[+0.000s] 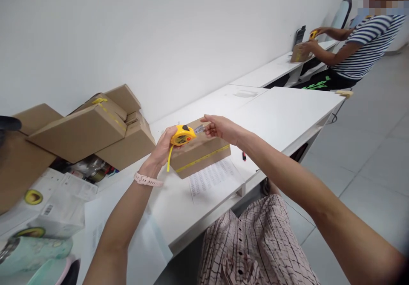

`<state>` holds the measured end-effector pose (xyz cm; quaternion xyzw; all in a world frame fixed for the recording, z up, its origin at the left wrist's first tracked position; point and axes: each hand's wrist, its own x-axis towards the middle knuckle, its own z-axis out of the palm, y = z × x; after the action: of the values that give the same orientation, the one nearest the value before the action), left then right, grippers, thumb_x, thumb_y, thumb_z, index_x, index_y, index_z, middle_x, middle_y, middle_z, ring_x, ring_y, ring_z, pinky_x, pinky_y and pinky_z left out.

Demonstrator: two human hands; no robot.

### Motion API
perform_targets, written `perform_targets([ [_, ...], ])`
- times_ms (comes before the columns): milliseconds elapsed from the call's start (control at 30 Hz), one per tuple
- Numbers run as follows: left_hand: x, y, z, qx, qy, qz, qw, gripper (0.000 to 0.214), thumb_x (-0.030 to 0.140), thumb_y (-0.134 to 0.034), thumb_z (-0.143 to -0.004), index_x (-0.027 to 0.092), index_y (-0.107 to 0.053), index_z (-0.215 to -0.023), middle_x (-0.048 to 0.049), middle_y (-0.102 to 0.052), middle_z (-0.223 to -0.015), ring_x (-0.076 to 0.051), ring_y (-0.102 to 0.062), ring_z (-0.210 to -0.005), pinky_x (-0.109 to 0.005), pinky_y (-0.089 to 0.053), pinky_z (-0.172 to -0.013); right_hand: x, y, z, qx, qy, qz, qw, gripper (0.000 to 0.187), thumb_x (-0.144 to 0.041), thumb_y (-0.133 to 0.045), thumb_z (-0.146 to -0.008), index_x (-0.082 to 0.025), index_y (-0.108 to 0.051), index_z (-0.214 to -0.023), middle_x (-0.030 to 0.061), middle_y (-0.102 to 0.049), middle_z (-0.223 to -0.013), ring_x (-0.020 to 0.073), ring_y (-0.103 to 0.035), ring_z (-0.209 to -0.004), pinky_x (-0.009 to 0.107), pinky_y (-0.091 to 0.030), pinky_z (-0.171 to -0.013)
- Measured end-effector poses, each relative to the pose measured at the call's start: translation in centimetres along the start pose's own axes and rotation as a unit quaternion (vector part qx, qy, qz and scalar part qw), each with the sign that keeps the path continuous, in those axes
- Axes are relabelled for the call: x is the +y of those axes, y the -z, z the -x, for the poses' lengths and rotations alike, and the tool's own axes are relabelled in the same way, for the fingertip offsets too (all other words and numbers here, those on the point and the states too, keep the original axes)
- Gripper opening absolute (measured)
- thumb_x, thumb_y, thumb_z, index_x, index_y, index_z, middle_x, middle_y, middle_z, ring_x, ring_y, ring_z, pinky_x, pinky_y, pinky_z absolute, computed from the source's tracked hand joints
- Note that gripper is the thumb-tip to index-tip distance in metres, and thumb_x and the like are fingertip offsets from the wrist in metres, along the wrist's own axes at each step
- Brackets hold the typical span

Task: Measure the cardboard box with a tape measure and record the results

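Observation:
My left hand (165,142) is wrapped around a yellow tape measure (182,135), held over a closed cardboard box (200,152). A short length of yellow blade (170,159) hangs from the tape measure's left side. From its right side a greyish strap-like piece (200,128) sticks out toward my right hand (220,128). The fingers of that hand are apart and loosely bent at the strap's end; whether they touch it I cannot tell. Yellow tape with dark marks (203,159) runs along the box's front side.
Printed sheets (214,178) lie before the box, with a red and black pen (244,156) to their right on the white table (287,110). Cardboard boxes (79,131) are piled at left, above a mint-coloured tumbler (41,251). A person in stripes (367,50) handles another box (299,53) at far right.

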<state>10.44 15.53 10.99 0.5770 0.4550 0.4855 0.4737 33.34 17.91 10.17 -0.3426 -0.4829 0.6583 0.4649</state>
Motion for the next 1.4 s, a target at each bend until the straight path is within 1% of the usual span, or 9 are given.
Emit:
perform_targets([
  [133,-0.3,5.5,0.3,0.067,0.007,-0.006,0.998,0.049,0.056,-0.073,-0.073,0.014,-0.071,-0.098,-0.0070,-0.074,-0.090,-0.015,-0.063,-0.066,-0.021,-0.042,-0.049,-0.8,2.5,-2.8,0.120,0.066,0.032,0.990,0.016,-0.021,-0.066,-0.094,-0.018,-0.058,-0.080,-0.0014,-0.052,-0.069,0.0080,-0.043,-0.057,0.023,-0.043,-0.058],
  [267,-1.0,12.5,1.4,0.172,0.051,-0.037,0.983,0.048,0.053,-0.075,-0.065,0.015,-0.070,-0.094,-0.0021,-0.072,-0.074,-0.013,-0.060,-0.055,-0.020,-0.042,-0.045,0.1,5.3,-6.0,0.257,0.047,0.116,0.958,0.022,-0.013,-0.058,-0.095,-0.018,-0.051,-0.075,-0.0024,-0.047,-0.066,0.0071,-0.040,-0.056,0.022,-0.037,-0.055],
  [367,-1.7,16.2,2.8,0.175,0.087,-0.055,0.979,0.047,0.051,-0.077,-0.061,0.013,-0.068,-0.088,-0.0017,-0.069,-0.064,-0.012,-0.053,-0.045,-0.020,-0.039,-0.039,2.3,6.0,-7.5,0.270,0.022,0.153,0.950,0.022,-0.012,-0.059,-0.091,-0.018,-0.051,-0.072,-0.0018,-0.048,-0.063,0.0089,-0.041,-0.056,0.024,-0.036,-0.055],
  [467,-2.5,17.9,3.9,0.163,0.120,-0.064,0.977,0.047,0.052,-0.076,-0.061,0.014,-0.067,-0.086,-0.0031,-0.069,-0.064,-0.013,-0.053,-0.044,-0.021,-0.040,-0.039,4.1,5.5,-8.3,0.259,0.011,0.190,0.947,0.017,-0.016,-0.068,-0.084,-0.018,-0.055,-0.072,0.0012,-0.056,-0.069,0.0131,-0.050,-0.064,0.026,-0.040,-0.060],
  [633,-4.1,17.9,3.6,0.135,0.121,-0.077,0.980,0.048,0.054,-0.070,-0.065,0.014,-0.066,-0.091,-0.0035,-0.069,-0.064,-0.014,-0.054,-0.047,-0.022,-0.040,-0.041,5.1,4.4,-8.7,0.277,0.019,0.323,0.905,0.016,-0.022,-0.074,-0.075,-0.020,-0.063,-0.086,0.0076,-0.068,-0.099,0.0220,-0.059,-0.089,0.032,-0.046,-0.075],
  [767,-4.5,16.9,2.6,0.117,0.100,-0.084,0.985,0.053,0.055,-0.072,-0.066,0.012,-0.065,-0.096,-0.0034,-0.069,-0.067,-0.013,-0.056,-0.050,-0.021,-0.038,-0.043,5.3,4.4,-7.8,0.235,-0.058,0.240,0.940,0.022,-0.031,-0.075,-0.078,-0.018,-0.063,-0.091,0.0128,-0.070,-0.110,0.0241,-0.064,-0.089,0.036,-0.050,-0.076],
  [867,-4.5,16.0,2.2,0.103,0.090,-0.086,0.987,0.058,0.057,-0.074,-0.065,0.012,-0.065,-0.100,-0.0040,-0.071,-0.075,-0.014,-0.059,-0.054,-0.021,-0.038,-0.045,5.4,4.0,-6.8,0.242,-0.082,0.168,0.952,0.026,-0.038,-0.077,-0.080,-0.018,-0.063,-0.089,0.0142,-0.071,-0.107,0.0249,-0.065,-0.087,0.037,-0.052,-0.075],
  [1067,-4.5,14.9,2.2,0.084,0.078,-0.097,0.989,0.063,0.061,-0.075,-0.065,0.014,-0.063,-0.105,-0.0044,-0.071,-0.084,-0.014,-0.061,-0.058,-0.023,-0.038,-0.050,5.5,2.9,-6.5,0.318,-0.068,0.186,0.927,0.025,-0.035,-0.080,-0.078,-0.018,-0.063,-0.086,0.0117,-0.070,-0.096,0.0239,-0.064,-0.082,0.038,-0.052,-0.073],
  [1400,-4.5,14.1,2.6,0.066,0.081,-0.106,0.989,0.062,0.063,-0.074,-0.069,0.013,-0.068,-0.105,-0.0071,-0.071,-0.092,-0.015,-0.061,-0.066,-0.025,-0.042,-0.055,6.9,3.9,-8.0,0.303,-0.050,0.217,0.927,0.024,-0.036,-0.076,-0.079,-0.020,-0.061,-0.072,0.0093,-0.068,-0.085,0.0212,-0.061,-0.074,0.036,-0.049,-0.067],
])
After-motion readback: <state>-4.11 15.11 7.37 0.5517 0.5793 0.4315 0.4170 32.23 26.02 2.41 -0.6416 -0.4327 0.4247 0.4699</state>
